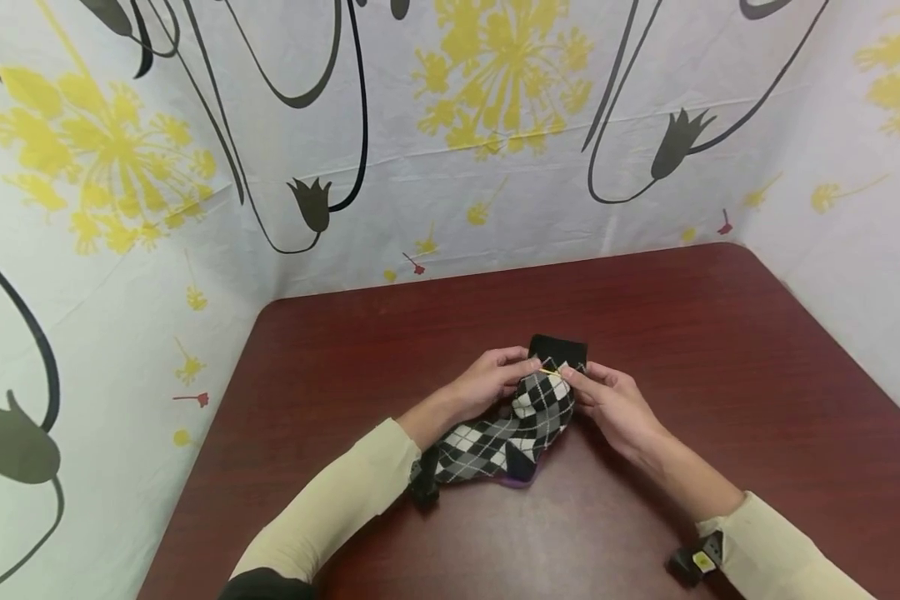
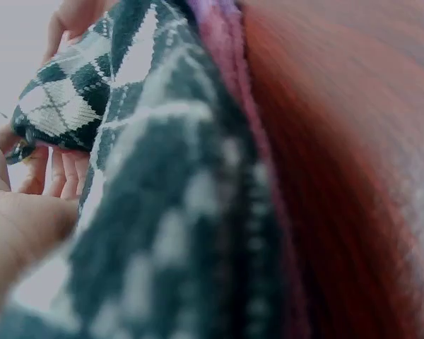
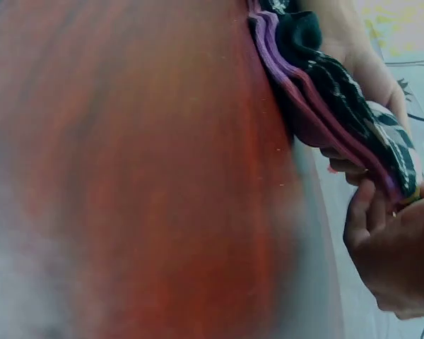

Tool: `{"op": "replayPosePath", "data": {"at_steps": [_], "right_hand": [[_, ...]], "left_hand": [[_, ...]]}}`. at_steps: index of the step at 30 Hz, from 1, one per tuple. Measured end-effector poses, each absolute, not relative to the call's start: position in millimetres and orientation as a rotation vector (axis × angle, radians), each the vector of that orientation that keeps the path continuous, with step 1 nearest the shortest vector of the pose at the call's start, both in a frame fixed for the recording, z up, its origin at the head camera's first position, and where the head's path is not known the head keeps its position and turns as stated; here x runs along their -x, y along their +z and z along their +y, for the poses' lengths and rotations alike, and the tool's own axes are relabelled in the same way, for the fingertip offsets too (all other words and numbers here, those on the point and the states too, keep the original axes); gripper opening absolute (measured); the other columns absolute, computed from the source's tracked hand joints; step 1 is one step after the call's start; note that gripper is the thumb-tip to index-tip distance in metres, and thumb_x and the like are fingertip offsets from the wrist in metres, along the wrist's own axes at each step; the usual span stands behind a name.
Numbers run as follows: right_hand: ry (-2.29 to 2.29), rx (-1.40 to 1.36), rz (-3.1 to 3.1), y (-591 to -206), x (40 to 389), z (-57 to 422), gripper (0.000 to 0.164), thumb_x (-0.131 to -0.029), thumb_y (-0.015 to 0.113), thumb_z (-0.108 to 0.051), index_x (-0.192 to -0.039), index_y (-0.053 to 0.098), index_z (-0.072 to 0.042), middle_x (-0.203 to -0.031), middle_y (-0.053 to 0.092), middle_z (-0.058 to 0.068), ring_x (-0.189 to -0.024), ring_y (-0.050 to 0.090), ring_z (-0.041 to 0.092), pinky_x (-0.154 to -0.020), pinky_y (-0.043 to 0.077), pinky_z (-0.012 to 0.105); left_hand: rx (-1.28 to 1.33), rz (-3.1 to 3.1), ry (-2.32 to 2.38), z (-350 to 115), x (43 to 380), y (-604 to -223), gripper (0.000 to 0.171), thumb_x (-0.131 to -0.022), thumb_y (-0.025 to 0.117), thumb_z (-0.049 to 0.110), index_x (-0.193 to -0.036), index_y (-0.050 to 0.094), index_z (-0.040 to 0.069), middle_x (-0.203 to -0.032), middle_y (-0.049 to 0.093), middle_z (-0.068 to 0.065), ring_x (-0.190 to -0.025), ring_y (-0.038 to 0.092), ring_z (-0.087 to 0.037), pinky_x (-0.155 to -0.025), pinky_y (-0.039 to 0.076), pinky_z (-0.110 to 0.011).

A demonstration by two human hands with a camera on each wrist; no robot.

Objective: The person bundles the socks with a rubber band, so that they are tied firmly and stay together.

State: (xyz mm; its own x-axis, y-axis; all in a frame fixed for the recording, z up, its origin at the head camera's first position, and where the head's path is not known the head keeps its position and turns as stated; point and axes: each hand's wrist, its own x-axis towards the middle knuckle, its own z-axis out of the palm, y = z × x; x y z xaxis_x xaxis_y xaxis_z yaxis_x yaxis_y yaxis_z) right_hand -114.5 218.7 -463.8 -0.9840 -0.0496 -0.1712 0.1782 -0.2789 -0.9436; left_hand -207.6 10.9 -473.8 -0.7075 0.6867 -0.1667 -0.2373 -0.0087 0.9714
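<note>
A pair of argyle socks in black, grey and white, with purple edging, hangs bent between the two hands above the table. Its black cuff points away from the person. A thin yellow band crosses the socks just below that cuff. The left hand grips the socks from the left, thumb near one end of the band. From the right, the right hand pinches socks and band, its thumb on top. Stacked purple-edged sock layers show in the right wrist view. In the left wrist view sock fabric hides much of the scene.
The dark red wooden table extends around the hands, its rounded far corners against a white patterned wall covering. A small black camera is strapped at the right wrist, and another black device sits at the left wrist.
</note>
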Motion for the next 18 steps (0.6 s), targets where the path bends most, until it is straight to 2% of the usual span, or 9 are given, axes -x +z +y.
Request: {"op": "replayPosePath", "data": {"at_steps": [2,4,9,12,15,18], "right_hand": [[-2.399,-0.177,1.827,-465.6,113.8,219.3,0.015,-0.107,0.067,-0.016,-0.119,0.067,-0.006,-0.103,0.078,-0.003,-0.097,0.074,0.009,-0.087,0.059,0.028],[-2.387,-0.166,1.842,-466.2,112.9,220.3,0.018,-0.107,0.066,-0.015,-0.122,0.065,-0.005,-0.104,0.078,-0.003,-0.098,0.073,0.008,-0.086,0.059,0.028],[-2.330,-0.072,1.763,-461.5,112.6,225.8,0.049,-0.110,0.060,-0.015,-0.148,0.042,0.008,-0.117,0.073,-0.002,-0.110,0.070,0.009,-0.095,0.057,0.028],[-2.333,-0.055,1.700,-456.2,115.4,229.2,0.057,-0.111,0.057,-0.017,-0.152,0.032,0.012,-0.121,0.071,-0.001,-0.113,0.068,0.010,-0.098,0.055,0.028],[-2.352,-0.082,1.676,-451.4,120.9,232.7,0.051,-0.111,0.058,-0.018,-0.147,0.036,0.010,-0.118,0.071,0.000,-0.110,0.069,0.010,-0.097,0.055,0.028],[-2.326,-0.116,1.710,-446.7,127.6,237.7,0.037,-0.109,0.062,-0.017,-0.134,0.048,0.006,-0.112,0.072,0.001,-0.103,0.070,0.010,-0.092,0.057,0.029]], "left_hand": [[-0.463,1.658,1.789,11.6,208.3,-473.9,0.027,-0.110,0.059,0.015,-0.124,0.065,-0.008,-0.102,0.070,-0.001,-0.089,0.068,-0.011,-0.080,0.057,-0.026],[-0.451,1.688,1.781,12.8,208.5,-474.6,0.027,-0.110,0.060,0.014,-0.122,0.068,-0.009,-0.099,0.070,0.000,-0.086,0.068,-0.010,-0.077,0.057,-0.025],[-0.442,1.690,1.734,16.4,204.2,-473.9,0.031,-0.111,0.059,0.017,-0.128,0.066,-0.008,-0.102,0.071,0.000,-0.090,0.068,-0.009,-0.079,0.056,-0.025],[-0.425,1.658,1.706,16.9,201.2,-472.0,0.038,-0.113,0.055,0.025,-0.135,0.062,-0.006,-0.110,0.070,-0.005,-0.093,0.067,-0.012,-0.081,0.055,-0.026],[-0.424,1.655,1.670,15.1,199.7,-469.7,0.048,-0.114,0.050,0.036,-0.141,0.058,-0.003,-0.124,0.068,-0.007,-0.097,0.065,-0.012,-0.082,0.054,-0.026],[-0.474,1.675,1.587,11.0,199.7,-467.3,0.053,-0.114,0.047,0.043,-0.141,0.056,-0.001,-0.124,0.063,-0.004,-0.094,0.059,-0.012,-0.078,0.049,-0.027]]}}
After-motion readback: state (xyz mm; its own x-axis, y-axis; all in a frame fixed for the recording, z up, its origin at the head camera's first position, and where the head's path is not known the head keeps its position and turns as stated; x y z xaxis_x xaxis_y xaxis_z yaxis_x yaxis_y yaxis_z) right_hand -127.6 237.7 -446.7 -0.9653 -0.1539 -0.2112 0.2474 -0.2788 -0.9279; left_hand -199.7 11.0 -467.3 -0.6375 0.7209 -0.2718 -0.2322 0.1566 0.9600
